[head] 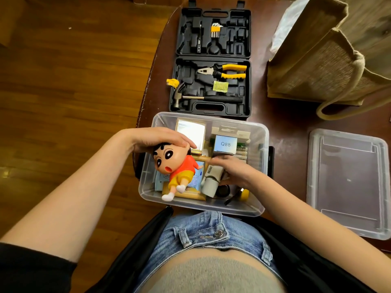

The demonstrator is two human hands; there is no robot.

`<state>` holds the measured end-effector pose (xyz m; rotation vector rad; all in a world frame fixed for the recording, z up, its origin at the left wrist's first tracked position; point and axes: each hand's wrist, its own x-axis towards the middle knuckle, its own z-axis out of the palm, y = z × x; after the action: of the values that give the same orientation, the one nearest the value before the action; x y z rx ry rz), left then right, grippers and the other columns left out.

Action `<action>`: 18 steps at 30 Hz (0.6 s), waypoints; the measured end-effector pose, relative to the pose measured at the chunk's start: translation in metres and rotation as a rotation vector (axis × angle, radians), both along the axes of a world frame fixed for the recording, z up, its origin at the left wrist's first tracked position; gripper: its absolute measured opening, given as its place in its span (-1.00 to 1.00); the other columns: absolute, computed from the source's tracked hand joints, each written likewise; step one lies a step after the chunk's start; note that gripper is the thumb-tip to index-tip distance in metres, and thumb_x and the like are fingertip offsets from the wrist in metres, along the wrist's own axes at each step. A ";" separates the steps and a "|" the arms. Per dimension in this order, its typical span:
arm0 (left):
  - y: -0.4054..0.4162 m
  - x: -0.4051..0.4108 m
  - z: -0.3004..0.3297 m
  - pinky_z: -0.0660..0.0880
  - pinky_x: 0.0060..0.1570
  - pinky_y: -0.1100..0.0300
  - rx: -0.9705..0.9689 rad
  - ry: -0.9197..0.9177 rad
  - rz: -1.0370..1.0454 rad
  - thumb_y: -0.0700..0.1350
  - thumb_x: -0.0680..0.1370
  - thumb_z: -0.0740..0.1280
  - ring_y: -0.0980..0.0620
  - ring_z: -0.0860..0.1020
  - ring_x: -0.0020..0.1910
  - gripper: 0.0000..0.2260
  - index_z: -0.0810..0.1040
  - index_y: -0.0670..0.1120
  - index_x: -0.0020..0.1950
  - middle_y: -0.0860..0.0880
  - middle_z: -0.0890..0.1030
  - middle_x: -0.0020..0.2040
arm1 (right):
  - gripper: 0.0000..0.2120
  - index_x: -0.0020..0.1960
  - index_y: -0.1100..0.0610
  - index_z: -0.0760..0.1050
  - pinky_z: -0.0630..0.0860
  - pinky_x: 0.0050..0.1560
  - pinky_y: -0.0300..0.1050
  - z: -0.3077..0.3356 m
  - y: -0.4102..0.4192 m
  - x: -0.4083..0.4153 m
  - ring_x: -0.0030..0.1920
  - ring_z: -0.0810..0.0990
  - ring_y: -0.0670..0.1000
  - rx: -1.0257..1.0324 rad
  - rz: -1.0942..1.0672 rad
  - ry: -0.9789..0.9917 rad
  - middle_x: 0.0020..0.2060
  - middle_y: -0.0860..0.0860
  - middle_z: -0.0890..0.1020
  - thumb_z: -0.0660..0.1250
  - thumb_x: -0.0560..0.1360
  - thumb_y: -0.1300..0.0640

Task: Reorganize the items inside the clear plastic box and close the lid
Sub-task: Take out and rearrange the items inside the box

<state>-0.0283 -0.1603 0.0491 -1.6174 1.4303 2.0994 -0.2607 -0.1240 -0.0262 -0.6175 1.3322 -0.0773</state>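
Observation:
The clear plastic box (pixel 257 132) stands open on the dark table right in front of me. Its clear lid (pixel 349 185) lies flat on the table to the right. My left hand (pixel 156 138) grips the head of a cartoon boy figurine (pixel 175 170) in a red shirt, tilted over the box's left side. My right hand (pixel 237 172) is inside the box, closed on a white cylinder marked MINI (pixel 211 180). Also in the box are a pale box marked Q88 (pixel 225 144), a shiny flat case (pixel 190 132), papers, batteries and a yellow-ended tool (pixel 243 194).
An open black tool case (pixel 211 60) with pliers, a hammer and hex keys lies just beyond the box. A burlap bag (pixel 330 51) stands at the back right. The table's left edge drops to a wooden floor (pixel 63 81).

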 end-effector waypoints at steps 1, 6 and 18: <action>0.001 0.000 0.000 0.60 -0.06 0.09 0.003 0.004 -0.005 0.13 0.38 0.31 0.01 0.63 0.05 -0.64 0.60 0.15 0.16 -0.02 0.57 0.20 | -0.61 0.22 0.16 0.41 0.62 -0.16 -0.04 -0.001 0.002 0.000 0.00 0.54 0.04 -0.020 0.042 0.051 0.07 0.11 0.52 0.42 0.44 0.13; 0.003 -0.014 -0.004 0.57 0.08 -0.09 -0.020 0.003 -0.011 0.16 0.42 0.31 -0.06 0.57 0.15 -0.66 0.59 0.18 0.17 -0.01 0.53 0.25 | -0.73 0.15 0.11 0.37 0.62 -0.33 -0.13 0.000 0.001 -0.021 -0.15 0.54 0.02 -0.151 0.277 0.249 -0.08 0.06 0.50 0.33 0.49 0.16; 0.024 -0.083 -0.033 0.44 0.09 0.28 -0.268 -0.047 -0.135 0.13 0.59 0.22 0.05 0.42 0.23 -0.55 0.34 0.00 0.44 0.03 0.43 0.31 | -0.64 0.08 0.13 0.47 0.57 -0.16 -0.06 0.008 0.000 -0.023 -0.05 0.57 0.11 -0.176 0.377 0.232 -0.04 0.11 0.56 0.05 0.61 -0.11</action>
<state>-0.1109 -0.1367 0.0158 -1.5921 1.8137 1.8490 -0.2838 -0.1242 -0.0180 -1.0433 1.4178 0.1913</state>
